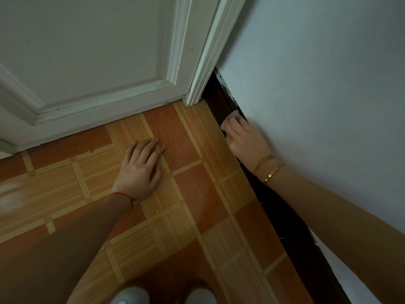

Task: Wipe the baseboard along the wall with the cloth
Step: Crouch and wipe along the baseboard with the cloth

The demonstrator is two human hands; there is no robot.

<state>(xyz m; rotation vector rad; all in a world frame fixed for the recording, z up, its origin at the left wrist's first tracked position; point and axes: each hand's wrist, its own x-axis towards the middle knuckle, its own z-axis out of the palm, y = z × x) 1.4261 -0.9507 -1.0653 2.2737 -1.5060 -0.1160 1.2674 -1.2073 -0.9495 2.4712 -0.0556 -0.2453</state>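
A dark brown baseboard [215, 96] runs along the foot of the pale wall [317, 73] on the right, from the door frame down to the lower right. My right hand [246, 138] presses a small white cloth [230, 119] against the baseboard, a short way from the door frame; only the cloth's upper edge shows past my fingers. My left hand [142, 170] lies flat on the floor, fingers together, holding nothing. Gold bracelets sit on my right wrist, a red string on my left.
A white panelled door [87, 62] and its white frame [203, 69] close off the corner at the top. The floor [192, 194] has an orange and tan tile pattern. Two pale shoe tips [129, 297] show at the bottom edge.
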